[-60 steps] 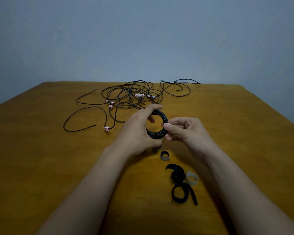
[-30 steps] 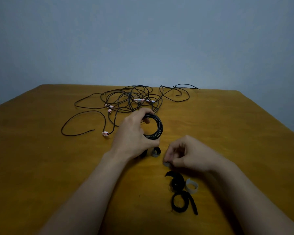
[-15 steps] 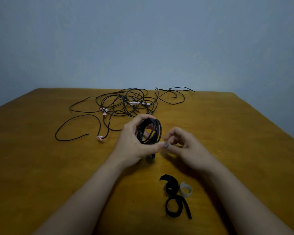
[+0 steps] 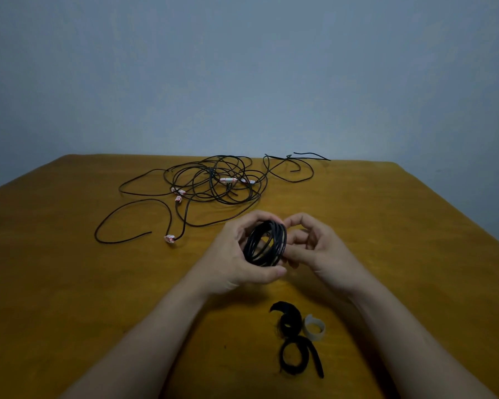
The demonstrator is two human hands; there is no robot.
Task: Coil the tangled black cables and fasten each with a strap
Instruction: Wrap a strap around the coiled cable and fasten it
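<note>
right hand (image 4: 314,250) risen to the round black cable coil (image 4: 282,240), its grasp unclear, left hand (image 4: 231,263) gripping it

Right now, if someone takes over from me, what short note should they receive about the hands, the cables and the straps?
Left hand: grips the coiled cable above the table.
Right hand: fingers curled at the coil's right edge; whether they pinch a strap is hidden.
Done: one cable coiled; no strap seen on it.
To do: fasten it, then coil the tangled cables at the far side.
Two black straps and a pale strap lie near the wrists.
</note>
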